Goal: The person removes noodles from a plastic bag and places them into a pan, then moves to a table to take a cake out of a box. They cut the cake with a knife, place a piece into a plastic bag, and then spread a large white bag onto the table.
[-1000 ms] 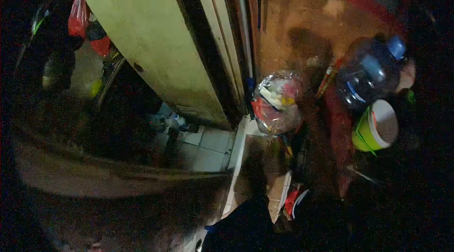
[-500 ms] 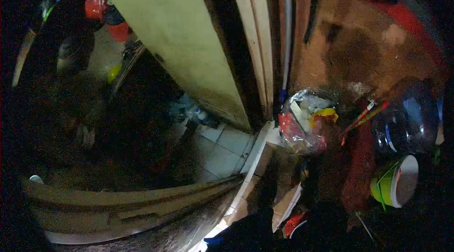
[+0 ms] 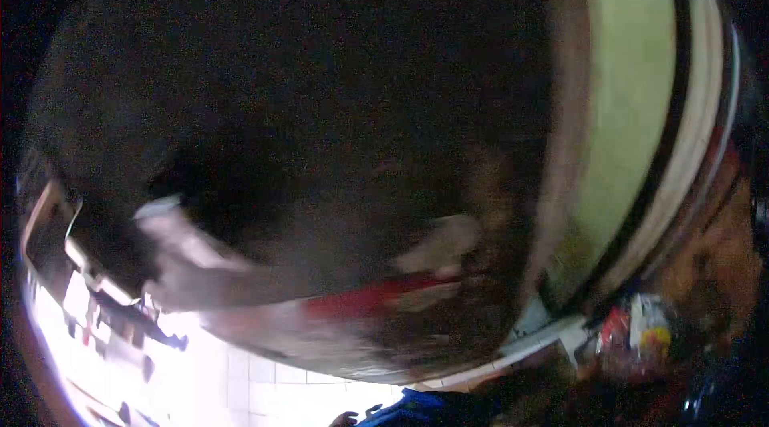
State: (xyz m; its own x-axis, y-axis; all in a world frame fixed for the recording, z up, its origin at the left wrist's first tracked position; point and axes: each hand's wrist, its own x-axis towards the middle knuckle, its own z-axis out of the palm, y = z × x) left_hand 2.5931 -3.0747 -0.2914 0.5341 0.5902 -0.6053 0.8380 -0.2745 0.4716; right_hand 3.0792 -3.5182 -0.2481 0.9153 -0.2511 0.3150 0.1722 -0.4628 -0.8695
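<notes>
At the bottom edge, a small dark shape like fingers [image 3: 346, 419] shows beside a blue sleeve or garment [image 3: 408, 407]. It is probably part of my left hand, too dark and cut off to show whether it is open or what it touches. My right hand is out of the picture. Nearest this shape is a brightly lit tiled floor [image 3: 264, 375]. To the right, a clear plastic bag [image 3: 637, 339] with red, white and yellow contents stands low beside the door frame.
A large dark, blurred surface fills the middle, with a red band [image 3: 368, 296] along its lower part. A pale green panel [image 3: 629, 106] rises at the right, next to light wooden strips [image 3: 697, 90]. Bright light with dark clutter [image 3: 132, 323] lies at lower left.
My view has swung left, so the green panel and plastic bag now sit farther right. The bright floor at lower left has come into view; the green-and-white tub has left it.
</notes>
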